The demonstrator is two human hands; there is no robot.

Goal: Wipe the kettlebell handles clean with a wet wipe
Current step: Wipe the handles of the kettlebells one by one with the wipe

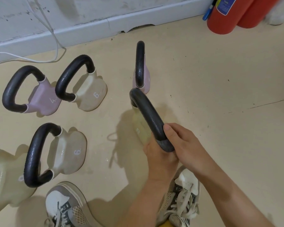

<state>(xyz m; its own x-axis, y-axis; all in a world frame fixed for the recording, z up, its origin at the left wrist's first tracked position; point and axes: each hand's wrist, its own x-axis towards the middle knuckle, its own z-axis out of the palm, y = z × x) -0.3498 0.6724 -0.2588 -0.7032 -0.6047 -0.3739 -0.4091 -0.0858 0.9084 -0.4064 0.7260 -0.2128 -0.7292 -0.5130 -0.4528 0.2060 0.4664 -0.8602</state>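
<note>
A cream kettlebell [142,128] stands in the middle of the floor, its black handle [147,112] running diagonally towards me. Both hands meet at the handle's near corner. My left hand [159,156] comes up from below, fingers curled round the handle's near leg. From the right, my right hand [185,141] wraps the corner with its thumb lying on top of the bar. A thin grey wet wipe [166,145] seems to cover the corner between the hands; most of it is hidden.
Other kettlebells stand around: a pink one [44,99], a cream one [92,94], a pink one [145,76] just behind the held one, a cream one [67,153], another at the left edge [3,185]. Red fire extinguishers [226,15] stand by the wall. My shoes [67,208] are below.
</note>
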